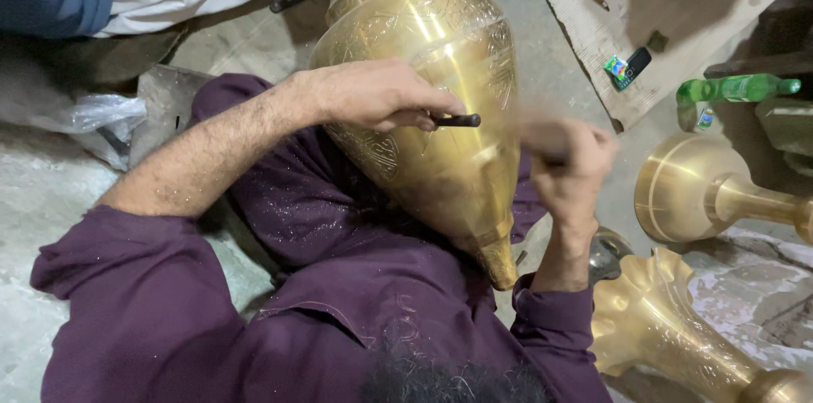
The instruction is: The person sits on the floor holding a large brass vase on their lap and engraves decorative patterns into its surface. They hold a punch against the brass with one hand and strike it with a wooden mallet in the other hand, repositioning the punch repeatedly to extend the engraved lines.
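Fingers of the left hand (373,96) pinched a dark chisel (457,120) against the engraved brass vase (440,56); the right hand (569,164) gripped a blurred hammer handle (542,136).

The person wears a loose, deep purple garment whose long sleeves are pushed up to the elbows, leaving both forearms bare and hairy. Fine pale specks dust the cloth. The left hand (373,94) and right hand (572,170) are bare, without gloves or rings.
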